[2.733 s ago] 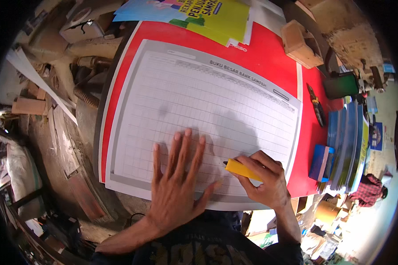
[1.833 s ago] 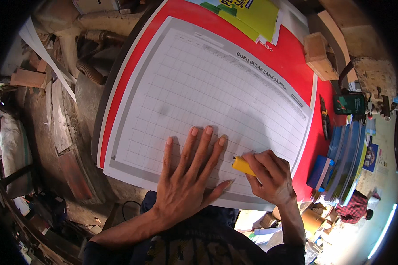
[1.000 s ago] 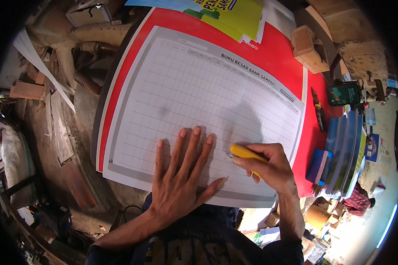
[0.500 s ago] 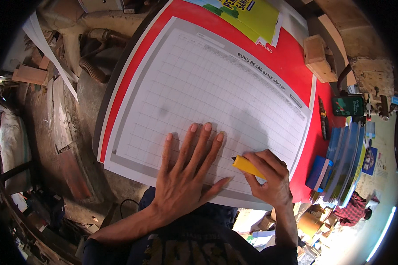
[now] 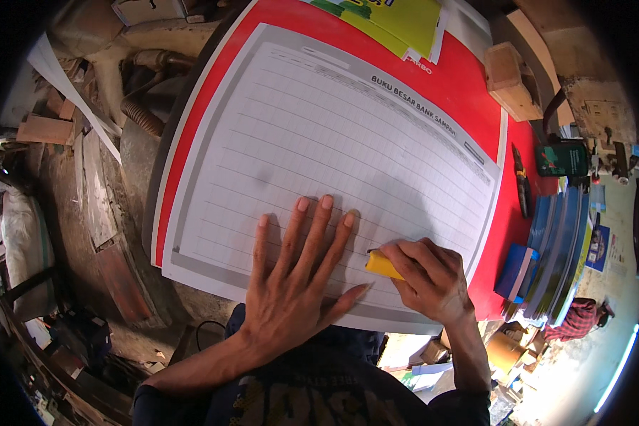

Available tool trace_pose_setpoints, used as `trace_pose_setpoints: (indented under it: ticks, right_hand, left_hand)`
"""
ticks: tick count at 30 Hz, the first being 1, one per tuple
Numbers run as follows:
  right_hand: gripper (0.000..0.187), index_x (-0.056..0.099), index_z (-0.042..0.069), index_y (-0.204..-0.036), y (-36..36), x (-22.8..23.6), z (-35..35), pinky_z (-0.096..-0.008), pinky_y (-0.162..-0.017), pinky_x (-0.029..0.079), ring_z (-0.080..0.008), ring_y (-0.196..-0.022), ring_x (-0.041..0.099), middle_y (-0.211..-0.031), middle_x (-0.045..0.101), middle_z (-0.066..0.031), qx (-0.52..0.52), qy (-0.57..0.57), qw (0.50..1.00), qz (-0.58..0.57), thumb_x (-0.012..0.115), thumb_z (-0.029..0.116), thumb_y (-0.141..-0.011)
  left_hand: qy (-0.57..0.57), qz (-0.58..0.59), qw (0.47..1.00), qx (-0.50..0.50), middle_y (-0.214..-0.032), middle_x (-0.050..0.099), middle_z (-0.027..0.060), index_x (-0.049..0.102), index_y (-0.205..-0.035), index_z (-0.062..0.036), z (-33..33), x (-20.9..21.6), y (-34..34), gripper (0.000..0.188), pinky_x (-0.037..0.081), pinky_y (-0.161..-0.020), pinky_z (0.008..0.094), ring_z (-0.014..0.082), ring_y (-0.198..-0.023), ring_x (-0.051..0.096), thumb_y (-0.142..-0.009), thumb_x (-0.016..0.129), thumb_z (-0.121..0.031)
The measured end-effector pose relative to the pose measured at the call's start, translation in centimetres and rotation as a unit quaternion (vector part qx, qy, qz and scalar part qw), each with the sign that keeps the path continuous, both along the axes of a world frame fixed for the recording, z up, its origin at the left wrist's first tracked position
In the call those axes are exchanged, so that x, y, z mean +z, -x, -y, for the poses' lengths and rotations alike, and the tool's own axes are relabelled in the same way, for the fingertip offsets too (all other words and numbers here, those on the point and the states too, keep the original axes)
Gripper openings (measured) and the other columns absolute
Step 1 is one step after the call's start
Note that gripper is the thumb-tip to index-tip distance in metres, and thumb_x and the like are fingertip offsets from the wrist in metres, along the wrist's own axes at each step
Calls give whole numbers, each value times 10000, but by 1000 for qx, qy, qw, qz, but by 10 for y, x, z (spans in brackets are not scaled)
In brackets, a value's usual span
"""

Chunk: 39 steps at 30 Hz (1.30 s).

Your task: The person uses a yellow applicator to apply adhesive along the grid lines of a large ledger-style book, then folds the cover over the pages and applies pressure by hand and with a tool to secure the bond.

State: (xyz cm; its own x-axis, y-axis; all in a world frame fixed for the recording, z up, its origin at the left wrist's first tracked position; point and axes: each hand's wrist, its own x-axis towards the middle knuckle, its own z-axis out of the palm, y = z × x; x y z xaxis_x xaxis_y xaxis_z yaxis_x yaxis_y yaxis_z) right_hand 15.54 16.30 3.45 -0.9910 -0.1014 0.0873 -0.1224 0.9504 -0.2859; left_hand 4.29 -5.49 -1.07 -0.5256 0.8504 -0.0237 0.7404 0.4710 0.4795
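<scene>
A large white printed ledger sheet (image 5: pixel 291 142) with ruled rows and a grey border lies on a red table surface (image 5: pixel 468 85). My left hand (image 5: pixel 291 277) rests flat on its lower part, palm down, fingers spread and pointing away from me. To the right of it, my right hand (image 5: pixel 433 280) is closed round a stubby yellow marker (image 5: pixel 384 265) with a dark tip. That tip points left, at or just above the lower rows; contact with the paper cannot be told. My fingers cover the marker's rear end.
Yellow-green booklets (image 5: pixel 412 28) lie at the far edge. Along the right stand a wooden block (image 5: pixel 511 82), black-handled pliers (image 5: pixel 521 181), a dark green box (image 5: pixel 561 157), a blue box (image 5: pixel 515 273) and a stack of blue-covered books (image 5: pixel 557 241). A ribbed hose (image 5: pixel 140 113) lies left of the table.
The yellow marker has turned slightly and less of it shows beyond my right fingers. My left hand keeps its place on the sheet. The whole view has shifted a little.
</scene>
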Motion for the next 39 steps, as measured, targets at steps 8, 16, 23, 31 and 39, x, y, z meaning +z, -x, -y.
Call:
trace_pose_setpoints:
  ticks: [8,16,23,31,39]
  right_hand:
    - [420,673,2,-1196,4,-3,11,-333,-708,628,-253,-871,733,-1063,644,-108,-81,164,983,-1,852,80,-824]
    - [383,751,1,-1170,3,-3,12,-315,-734,622,-233,-884,735,-1052,692,-112,-97,245,965,4,872,60,-812]
    - [457,778,63,-1172,-1,-14,8,-313,-727,628,-210,-888,718,-1082,709,-75,-41,234,971,-36,921,91,-739]
    - [449,780,66,-1150,2,-15,1,-321,-736,627,-224,-882,714,-1135,716,-76,15,210,976,-58,925,74,-725]
    - [323,776,-13,-1157,-90,3,-61,-326,-805,582,-239,-904,715,-1020,746,-147,-478,49,827,-292,854,73,-855]
  left_hand:
    - [-10,10,1000,-2,-1719,251,182,342,-1651,-172,0,1,1,980,57,-1276,667,382,-1608,170,-896,645,-717]
    - [-19,-9,1000,-8,-1726,230,172,357,-1646,-284,2,-1,1,953,69,-1268,682,379,-1608,171,-874,625,-773]
    - [2,47,999,-1,-1719,223,197,382,-1633,-316,-1,5,0,1147,45,-1254,714,408,-1603,164,-693,689,-898]
    - [16,15,1000,-5,-1718,194,227,368,-1639,-288,1,6,2,1253,-2,-1255,714,425,-1609,112,-620,707,-932]
    - [83,22,975,-203,-1743,169,141,391,-1626,-250,39,23,6,956,18,-1254,727,352,-1620,128,-827,838,-527]
